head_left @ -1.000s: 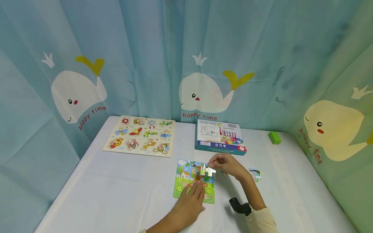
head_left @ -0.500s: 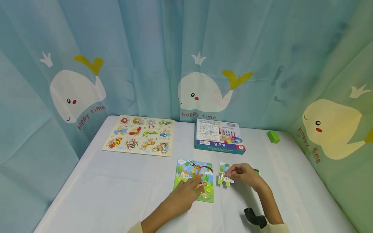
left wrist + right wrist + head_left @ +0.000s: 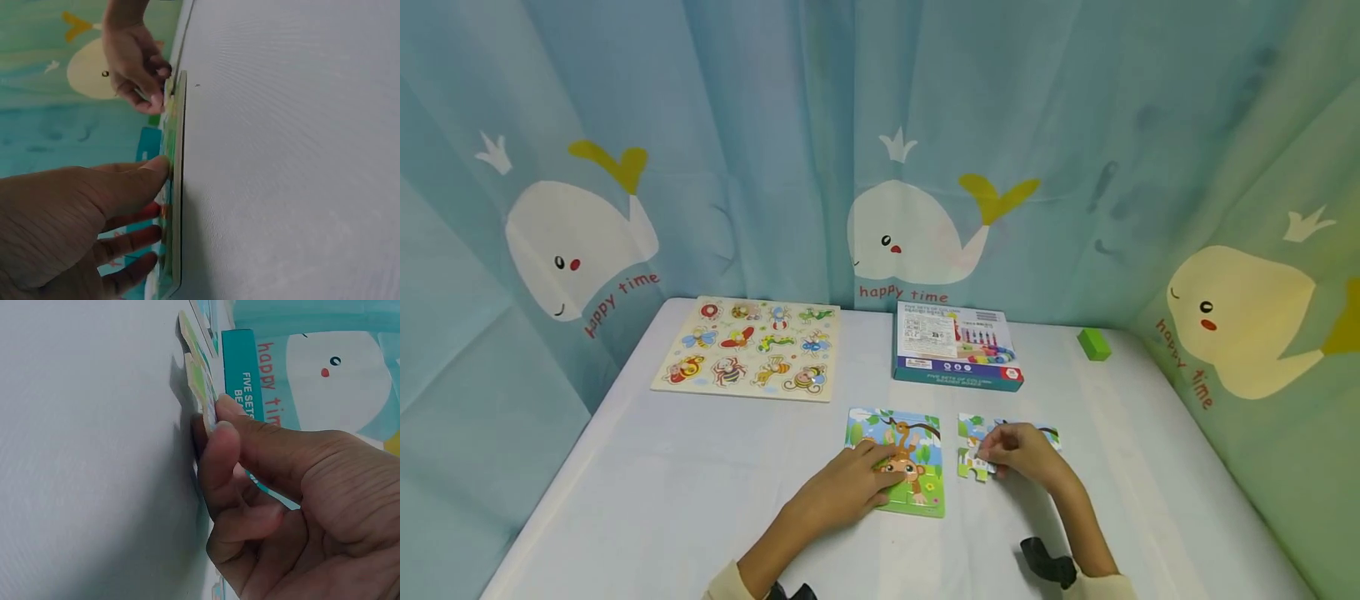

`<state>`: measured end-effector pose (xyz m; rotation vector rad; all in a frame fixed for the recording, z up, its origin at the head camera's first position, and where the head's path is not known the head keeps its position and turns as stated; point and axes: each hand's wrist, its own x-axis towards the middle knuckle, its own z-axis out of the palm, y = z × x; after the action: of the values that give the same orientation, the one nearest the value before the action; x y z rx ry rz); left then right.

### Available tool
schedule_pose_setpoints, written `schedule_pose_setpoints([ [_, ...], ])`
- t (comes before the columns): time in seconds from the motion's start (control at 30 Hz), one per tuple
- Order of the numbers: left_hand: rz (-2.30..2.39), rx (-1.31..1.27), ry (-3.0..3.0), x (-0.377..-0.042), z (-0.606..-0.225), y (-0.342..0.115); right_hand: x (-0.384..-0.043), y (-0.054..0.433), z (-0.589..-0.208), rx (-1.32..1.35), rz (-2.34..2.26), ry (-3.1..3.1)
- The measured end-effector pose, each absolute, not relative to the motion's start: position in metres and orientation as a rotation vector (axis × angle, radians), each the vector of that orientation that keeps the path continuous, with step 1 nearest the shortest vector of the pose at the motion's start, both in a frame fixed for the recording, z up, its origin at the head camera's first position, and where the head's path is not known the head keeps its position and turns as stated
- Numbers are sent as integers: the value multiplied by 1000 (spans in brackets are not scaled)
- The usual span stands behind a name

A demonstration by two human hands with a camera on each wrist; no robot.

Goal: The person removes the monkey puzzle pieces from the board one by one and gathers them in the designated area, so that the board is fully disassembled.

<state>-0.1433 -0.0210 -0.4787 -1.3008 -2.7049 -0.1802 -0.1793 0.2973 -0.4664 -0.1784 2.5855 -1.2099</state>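
In the head view, a small monkey jigsaw puzzle [image 3: 928, 454] lies on the white table. My left hand [image 3: 842, 492] rests across its left and middle part, thumb and fingertips touching the top with the fingers spread, as the left wrist view also shows. To the right of the board, my right hand [image 3: 1030, 452] pinches a puzzle piece [image 3: 966, 463] showing green and white between thumb and fingers. In the right wrist view, this held piece [image 3: 200, 381] is tilted at the table surface. Another puzzle piece [image 3: 967, 424] lies just behind it, and the right hand partly covers further pieces.
An insect peg puzzle board [image 3: 752, 350] lies at the back left. Behind the jigsaw is a flat toy box [image 3: 955, 346], with a green block [image 3: 1094, 344] at the far right. Blue whale-print curtains [image 3: 775, 167] surround the table.
My right hand has carried the piece from over the jigsaw's upper right to the table at its right. The left hand has slid leftward, exposing more of the monkey picture.
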Motion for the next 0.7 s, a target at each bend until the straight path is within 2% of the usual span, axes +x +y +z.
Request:
schedule_pose_setpoints([
  [0.7,-176,-1309,-2743,-132,-477,-25,-179,280,-456,-134,-976,2816],
])
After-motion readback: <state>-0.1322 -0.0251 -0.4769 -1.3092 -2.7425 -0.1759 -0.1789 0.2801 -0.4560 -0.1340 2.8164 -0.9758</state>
